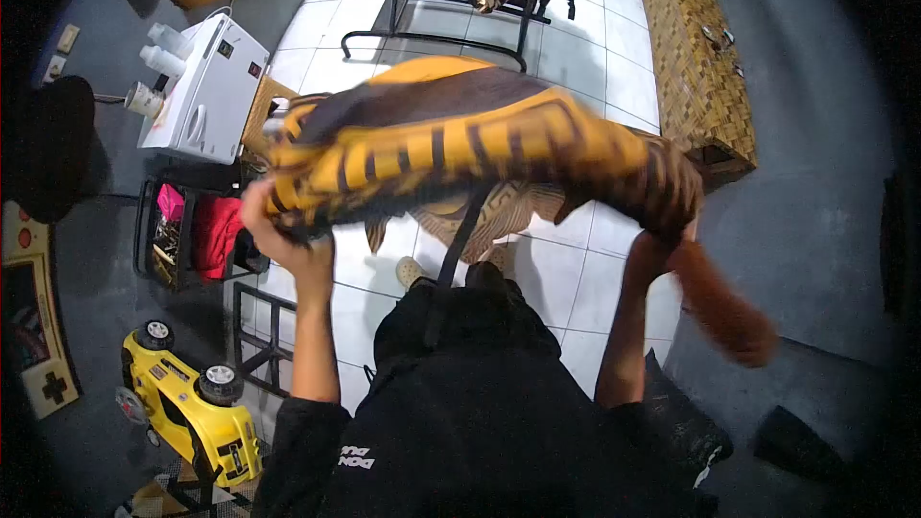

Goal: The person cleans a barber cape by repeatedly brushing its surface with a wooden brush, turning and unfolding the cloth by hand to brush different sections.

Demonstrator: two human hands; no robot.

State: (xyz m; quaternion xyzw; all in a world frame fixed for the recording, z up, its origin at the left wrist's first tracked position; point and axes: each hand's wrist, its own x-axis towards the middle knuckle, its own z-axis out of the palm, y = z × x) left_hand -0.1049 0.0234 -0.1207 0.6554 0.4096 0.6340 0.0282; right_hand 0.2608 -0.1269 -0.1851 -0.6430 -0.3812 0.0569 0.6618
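Stretching between two hands, a patterned cloth [403, 153] hangs up in the air over the tiled floor [600, 297], and here's where I'd worry. The left hand [288, 240] has its end clamped near the fingers; the right hand [657, 249] is closed on the far end, where the fabric looks thickly bunched. A loose fold could slide out of that bunch, I reckon, and drop one side. The lower folds dip toward the pale shoe [410, 273], so a sag might put them underfoot. A dark strap [462, 240] dangles just by the middle, and it could tangle in the fabric. A wide swing to the left might also catch the cup [144, 99] on the white fridge [213, 101].

Now the look of it: orange-yellow and dark brown, bold dark bars along a band, finer tan and brown lines on the hanging part. It's all rumpled, and blurred as if moving. A reddish-brown length [729, 312] sticks out beside the right hand; too smeared to say whether it belongs to the cloth.
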